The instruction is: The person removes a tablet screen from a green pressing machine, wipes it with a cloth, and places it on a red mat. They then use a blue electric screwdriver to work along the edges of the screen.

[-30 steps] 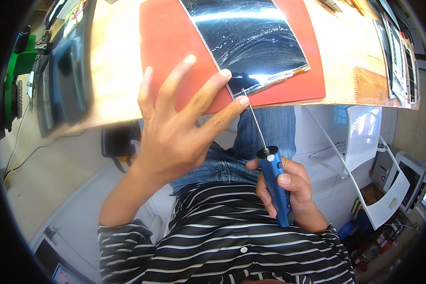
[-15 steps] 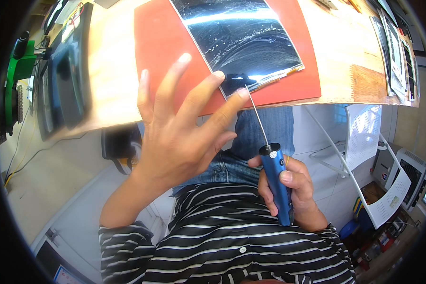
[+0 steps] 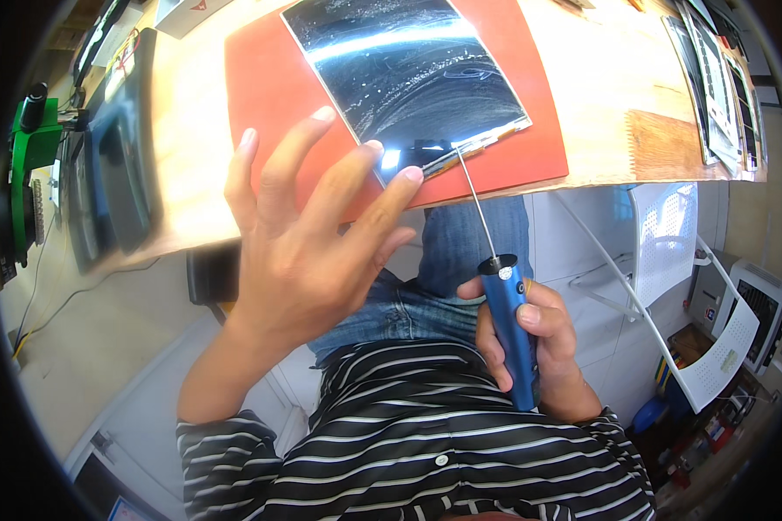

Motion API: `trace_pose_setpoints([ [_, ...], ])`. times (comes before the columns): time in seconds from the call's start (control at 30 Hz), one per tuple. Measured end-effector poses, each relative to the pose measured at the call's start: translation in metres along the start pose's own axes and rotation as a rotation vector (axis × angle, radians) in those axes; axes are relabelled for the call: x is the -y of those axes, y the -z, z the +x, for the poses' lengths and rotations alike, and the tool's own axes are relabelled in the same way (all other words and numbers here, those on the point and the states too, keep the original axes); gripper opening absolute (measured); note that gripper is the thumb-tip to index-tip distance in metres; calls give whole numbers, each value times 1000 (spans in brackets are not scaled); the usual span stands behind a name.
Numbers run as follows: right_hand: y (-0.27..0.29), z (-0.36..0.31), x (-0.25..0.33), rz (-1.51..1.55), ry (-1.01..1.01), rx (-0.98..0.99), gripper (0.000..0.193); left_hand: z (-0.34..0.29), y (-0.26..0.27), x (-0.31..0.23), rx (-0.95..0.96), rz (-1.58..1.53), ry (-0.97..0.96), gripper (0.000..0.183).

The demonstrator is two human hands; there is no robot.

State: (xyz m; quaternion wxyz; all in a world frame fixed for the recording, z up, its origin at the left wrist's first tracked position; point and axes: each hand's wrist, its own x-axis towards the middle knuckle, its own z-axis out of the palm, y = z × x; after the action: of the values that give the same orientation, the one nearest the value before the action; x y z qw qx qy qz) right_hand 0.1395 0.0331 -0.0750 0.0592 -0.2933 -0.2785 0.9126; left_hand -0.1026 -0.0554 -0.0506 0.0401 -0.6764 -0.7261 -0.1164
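A dark, glossy screen panel (image 3: 408, 82) with smears and specks lies tilted on a red mat (image 3: 261, 95). Along its near edge runs a thin strip (image 3: 478, 148) with orange-brown parts. My left hand (image 3: 308, 234) is spread, with its index fingertip and another fingertip resting at the panel's near left corner; it holds nothing. My right hand (image 3: 543, 343) is wrapped round a blue cylindrical handheld tool (image 3: 511, 339) with a button on its side. From the tool's black end a long thin metal shaft (image 3: 476, 200) reaches up, its tip at the strip on the panel's near edge.
The mat lies on a wooden table (image 3: 621, 95), whose near edge is close to my legs. Dark panels (image 3: 126, 165) and a green stand (image 3: 39, 143) are at the left. More flat panels (image 3: 712, 104) are stacked at the right, above a white folding chair (image 3: 665, 252).
The view has shifted slightly, so mat and panel appear farther left. The shaft's tip now meets the strip farther right of my left fingertips. Both hands keep their poses.
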Motion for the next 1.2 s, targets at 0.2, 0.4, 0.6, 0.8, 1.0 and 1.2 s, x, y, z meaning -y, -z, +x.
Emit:
trace_pose_setpoints([
  [0.2,3,0,3,20,15,-6,61,0,2,2,1,-18,-22,36],
  [0.4,3,0,4,45,15,-6,61,1,3,2,-21,-29,-31,32],
  [0.6,4,-2,5,49,27,-31,61,9,4,6,-59,-70,-65,30],
  [0.8,4,-6,5,51,60,-15,63,19,1,13,-95,-163,-38,21],
  [1.0,3,-7,8,2,69,-89,66,23,-2,14,-132,-209,-12,20],
  [1.2,3,-7,11,3,139,-148,67,22,-2,14,-161,-112,-108,28],
])
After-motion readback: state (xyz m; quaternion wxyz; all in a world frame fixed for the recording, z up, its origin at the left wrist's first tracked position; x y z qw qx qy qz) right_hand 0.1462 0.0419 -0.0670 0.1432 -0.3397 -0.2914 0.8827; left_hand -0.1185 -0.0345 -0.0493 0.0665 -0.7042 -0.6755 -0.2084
